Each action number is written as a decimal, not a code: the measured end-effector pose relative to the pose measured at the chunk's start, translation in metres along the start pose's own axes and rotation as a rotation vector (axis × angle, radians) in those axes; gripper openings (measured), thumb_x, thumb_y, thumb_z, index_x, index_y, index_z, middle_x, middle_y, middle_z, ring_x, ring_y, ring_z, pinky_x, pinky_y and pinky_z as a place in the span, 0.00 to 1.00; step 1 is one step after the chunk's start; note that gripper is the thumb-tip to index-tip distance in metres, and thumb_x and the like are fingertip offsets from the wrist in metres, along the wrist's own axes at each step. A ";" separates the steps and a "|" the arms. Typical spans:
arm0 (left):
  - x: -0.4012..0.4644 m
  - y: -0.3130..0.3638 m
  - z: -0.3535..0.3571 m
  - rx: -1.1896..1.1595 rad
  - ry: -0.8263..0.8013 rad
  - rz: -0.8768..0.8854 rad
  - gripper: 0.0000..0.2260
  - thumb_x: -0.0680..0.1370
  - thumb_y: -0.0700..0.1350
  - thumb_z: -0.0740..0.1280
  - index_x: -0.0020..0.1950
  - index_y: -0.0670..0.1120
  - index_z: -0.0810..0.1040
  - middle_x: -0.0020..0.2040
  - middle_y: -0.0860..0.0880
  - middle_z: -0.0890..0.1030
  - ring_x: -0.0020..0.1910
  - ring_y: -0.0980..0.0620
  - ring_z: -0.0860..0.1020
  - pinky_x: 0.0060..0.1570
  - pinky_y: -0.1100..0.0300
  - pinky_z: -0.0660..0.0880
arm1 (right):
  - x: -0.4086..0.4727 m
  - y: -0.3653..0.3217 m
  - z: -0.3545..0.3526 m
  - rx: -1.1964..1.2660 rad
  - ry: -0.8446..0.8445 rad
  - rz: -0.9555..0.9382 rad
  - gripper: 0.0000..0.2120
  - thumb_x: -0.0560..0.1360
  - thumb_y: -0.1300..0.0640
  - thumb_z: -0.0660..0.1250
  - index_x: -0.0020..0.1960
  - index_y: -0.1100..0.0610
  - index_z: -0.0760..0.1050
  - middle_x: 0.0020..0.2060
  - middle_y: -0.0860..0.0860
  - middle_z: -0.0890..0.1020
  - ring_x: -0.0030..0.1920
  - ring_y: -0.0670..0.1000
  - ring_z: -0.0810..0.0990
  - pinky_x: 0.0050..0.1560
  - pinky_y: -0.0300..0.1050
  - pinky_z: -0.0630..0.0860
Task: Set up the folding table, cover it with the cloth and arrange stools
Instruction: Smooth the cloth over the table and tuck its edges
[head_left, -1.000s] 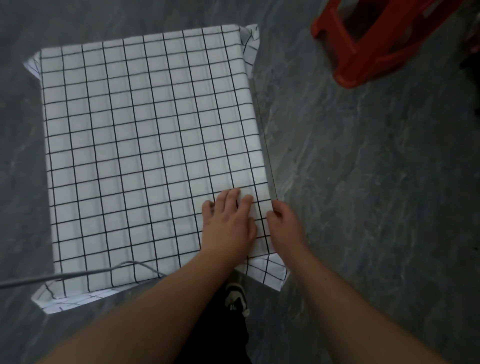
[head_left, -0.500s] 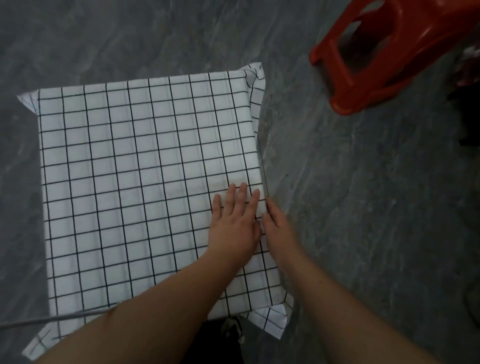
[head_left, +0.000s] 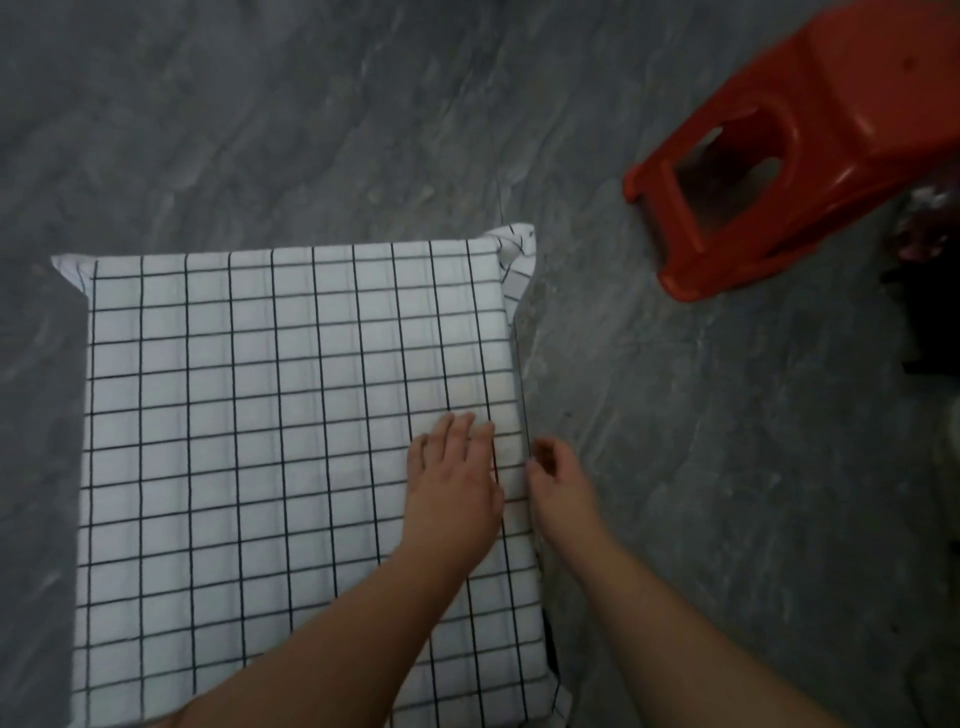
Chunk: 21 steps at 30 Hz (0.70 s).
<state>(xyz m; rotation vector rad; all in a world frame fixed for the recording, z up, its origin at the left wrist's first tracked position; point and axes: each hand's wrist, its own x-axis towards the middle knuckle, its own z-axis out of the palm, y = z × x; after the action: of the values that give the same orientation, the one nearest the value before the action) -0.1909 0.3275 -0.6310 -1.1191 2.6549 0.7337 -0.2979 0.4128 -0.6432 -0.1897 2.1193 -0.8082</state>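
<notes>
We press our left hand (head_left: 451, 488) flat, fingers straight, on the checked cloth (head_left: 260, 441) covering the table; just beside it our right hand (head_left: 558, 480) pinches the cloth's edge with curled fingers. Beyond the right hand, a red stool (head_left: 810, 156) stands on the grey floor (head_left: 701, 467).

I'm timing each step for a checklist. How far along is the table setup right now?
Done: the checked cloth covers the whole table top, so the table seems to be up. In hand: the left hand lies flat on the cloth near its right edge, while the right hand, fingers curled, works the cloth at that edge. Left: the red stool lies tipped on the floor, not yet placed.
</notes>
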 end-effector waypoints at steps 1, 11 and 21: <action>0.010 -0.001 -0.005 -0.014 0.024 -0.019 0.27 0.75 0.49 0.55 0.75 0.49 0.63 0.76 0.47 0.64 0.77 0.45 0.57 0.74 0.44 0.56 | 0.010 -0.011 -0.001 -0.001 0.002 -0.021 0.17 0.80 0.58 0.62 0.69 0.54 0.71 0.62 0.50 0.78 0.63 0.49 0.75 0.65 0.44 0.70; 0.141 -0.018 -0.035 -0.040 0.231 -0.013 0.26 0.79 0.46 0.60 0.77 0.45 0.60 0.78 0.44 0.60 0.79 0.44 0.50 0.76 0.46 0.55 | 0.116 -0.121 0.005 0.091 -0.042 -0.263 0.21 0.81 0.59 0.59 0.73 0.53 0.69 0.66 0.46 0.75 0.65 0.44 0.72 0.67 0.40 0.67; 0.202 0.001 -0.009 0.074 0.226 -0.035 0.28 0.81 0.53 0.48 0.80 0.46 0.50 0.80 0.45 0.52 0.79 0.46 0.45 0.77 0.43 0.46 | 0.223 -0.146 -0.009 0.191 0.307 -0.216 0.07 0.75 0.55 0.69 0.52 0.51 0.74 0.52 0.54 0.81 0.52 0.53 0.80 0.60 0.53 0.76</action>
<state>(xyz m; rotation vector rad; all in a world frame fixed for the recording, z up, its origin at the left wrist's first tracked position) -0.3339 0.1971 -0.6899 -1.2945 2.8109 0.5258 -0.4672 0.2143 -0.6976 -0.2066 2.3147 -1.2276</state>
